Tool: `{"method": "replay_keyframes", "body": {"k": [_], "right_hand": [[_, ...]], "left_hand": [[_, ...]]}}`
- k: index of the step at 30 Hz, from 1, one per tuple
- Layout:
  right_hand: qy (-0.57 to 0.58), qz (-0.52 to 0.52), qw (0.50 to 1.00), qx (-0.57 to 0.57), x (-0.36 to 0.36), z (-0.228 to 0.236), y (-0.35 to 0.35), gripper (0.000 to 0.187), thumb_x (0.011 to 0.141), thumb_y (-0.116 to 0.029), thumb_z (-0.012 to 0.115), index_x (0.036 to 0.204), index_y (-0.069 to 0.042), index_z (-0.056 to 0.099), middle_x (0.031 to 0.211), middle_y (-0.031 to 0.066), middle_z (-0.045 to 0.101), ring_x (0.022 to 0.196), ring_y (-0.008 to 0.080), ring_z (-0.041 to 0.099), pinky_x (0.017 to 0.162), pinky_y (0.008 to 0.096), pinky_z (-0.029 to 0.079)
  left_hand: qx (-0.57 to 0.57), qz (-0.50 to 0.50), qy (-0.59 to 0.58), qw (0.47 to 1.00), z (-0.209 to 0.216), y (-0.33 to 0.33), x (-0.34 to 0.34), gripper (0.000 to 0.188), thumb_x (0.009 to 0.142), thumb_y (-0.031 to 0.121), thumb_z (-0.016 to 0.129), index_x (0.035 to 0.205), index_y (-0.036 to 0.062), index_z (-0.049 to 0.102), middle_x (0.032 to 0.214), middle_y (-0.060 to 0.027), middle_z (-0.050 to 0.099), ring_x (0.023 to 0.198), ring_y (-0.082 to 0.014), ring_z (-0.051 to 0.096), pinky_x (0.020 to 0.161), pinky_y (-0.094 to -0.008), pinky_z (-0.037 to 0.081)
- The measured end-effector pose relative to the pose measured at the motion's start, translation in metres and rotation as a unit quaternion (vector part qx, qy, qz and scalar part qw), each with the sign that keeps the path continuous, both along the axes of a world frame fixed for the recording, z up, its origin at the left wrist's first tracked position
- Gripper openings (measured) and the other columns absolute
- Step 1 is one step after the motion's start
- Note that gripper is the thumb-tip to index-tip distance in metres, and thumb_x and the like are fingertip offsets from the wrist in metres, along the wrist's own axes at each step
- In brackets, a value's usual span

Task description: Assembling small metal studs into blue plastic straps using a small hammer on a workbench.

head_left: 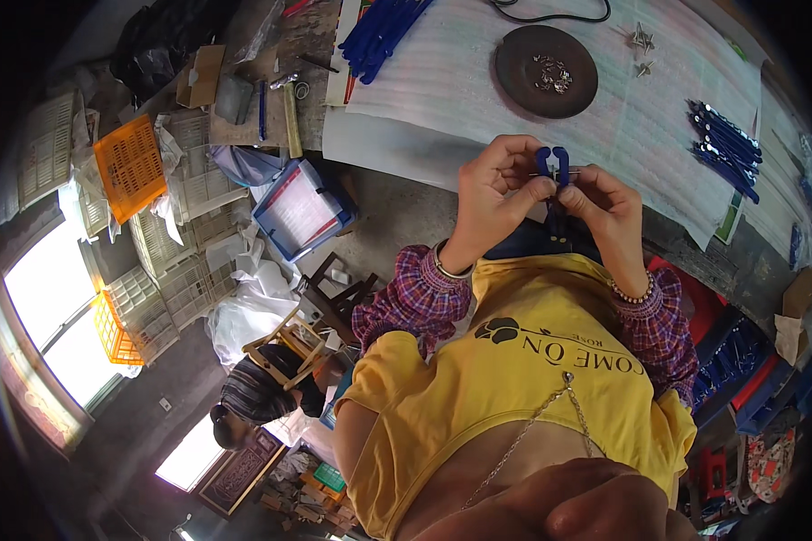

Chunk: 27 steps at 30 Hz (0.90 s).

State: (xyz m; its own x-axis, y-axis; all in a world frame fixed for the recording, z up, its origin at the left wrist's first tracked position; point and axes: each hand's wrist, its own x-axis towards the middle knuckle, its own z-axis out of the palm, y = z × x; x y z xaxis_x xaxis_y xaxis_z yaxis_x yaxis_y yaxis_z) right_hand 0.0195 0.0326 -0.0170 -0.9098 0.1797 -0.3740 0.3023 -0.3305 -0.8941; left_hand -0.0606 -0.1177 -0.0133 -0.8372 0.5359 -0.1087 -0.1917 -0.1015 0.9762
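Note:
Near the front edge of the table, both my hands hold one blue piece (553,167) with two curved, hook-like prongs pointing away from me. My left hand (496,194) pinches it from the left between thumb and fingers. From the right, my right hand (612,209) closes on it, its thumb against the blue part. A thin metallic bit shows between the prongs and my right fingers, too small to name. Below the hands, the piece's lower part is dark and hard to make out. Beyond them, a round dark dish (514,77) holds many small shiny metal parts.
White sheeting (406,126) covers the table. Blue strips lie in a bundle (379,36) at far left and a pile (726,149) at right. Metal pieces (642,38) sit beyond the dish. A hammer (292,117) rests on the left bench. Another person (257,392) is at lower left.

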Motion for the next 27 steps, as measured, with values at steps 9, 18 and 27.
{"method": "replay_keyframes", "body": {"k": [9, 18, 27], "right_hand": [[-0.013, 0.037, 0.999, -0.006, 0.001, -0.010, -0.010, 0.021, 0.087, -0.005, 0.065, 0.106, 0.003, 0.063, 0.087, 0.0009, 0.066, 0.078, 0.0067, 0.059, 0.069, 0.0206, 0.048], [0.078, 0.218, 0.940, 0.251, -0.024, -0.013, -0.028, 0.026, 0.080, -0.002, 0.066, 0.106, 0.000, 0.063, 0.080, 0.0130, 0.067, 0.067, 0.0146, 0.063, 0.063, 0.0290, 0.048], [0.228, 0.102, 0.833, 0.494, -0.045, -0.018, -0.052, 0.019, 0.076, -0.006, 0.069, 0.094, -0.005, 0.063, 0.090, 0.0084, 0.063, 0.077, 0.0274, 0.060, 0.064, 0.0365, 0.049]], "left_hand": [[0.003, 0.030, -0.021, 0.999, 0.001, -0.005, -0.008, 0.039, 0.080, -0.008, 0.064, 0.116, -0.0049, 0.048, 0.098, -0.0094, 0.061, 0.088, -0.0128, 0.061, 0.075, -0.0252, 0.054], [-0.077, 0.027, -0.038, 0.996, -0.011, -0.066, -0.027, 0.027, 0.084, -0.005, 0.061, 0.110, -0.0037, 0.055, 0.092, -0.0057, 0.062, 0.079, -0.0086, 0.059, 0.066, -0.0210, 0.050], [-0.246, 0.153, 0.178, 0.940, -0.041, -0.096, -0.028, 0.012, 0.081, -0.004, 0.064, 0.094, -0.0029, 0.064, 0.088, -0.0059, 0.065, 0.070, -0.0081, 0.060, 0.064, -0.0199, 0.048]]}}
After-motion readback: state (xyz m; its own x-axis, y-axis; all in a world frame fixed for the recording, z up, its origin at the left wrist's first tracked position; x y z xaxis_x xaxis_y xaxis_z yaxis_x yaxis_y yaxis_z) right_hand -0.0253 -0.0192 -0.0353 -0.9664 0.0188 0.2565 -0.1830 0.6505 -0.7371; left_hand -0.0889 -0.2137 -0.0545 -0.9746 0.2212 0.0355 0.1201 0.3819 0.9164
